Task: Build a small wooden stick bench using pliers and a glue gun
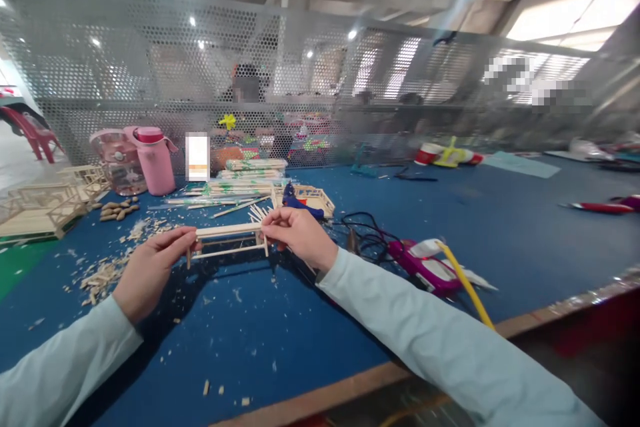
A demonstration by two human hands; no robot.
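Both my hands hold a small frame of thin wooden sticks (227, 240) just above the blue table (280, 327). My left hand (150, 267) pinches the frame's left end between thumb and fingers. My right hand (297, 233) grips its right end, where several loose stick ends (257, 212) poke up. Both arms wear pale blue sleeves.
A purple glue gun (425, 267) with a yellow stick and black cable lies right of my hands. Wood chips (107, 267) litter the left. Finished stick models (45, 207), a pink bottle (154, 159), a clear jug (120, 161) and stick bundles (245, 180) stand behind. A mesh screen (320, 80) backs the table.
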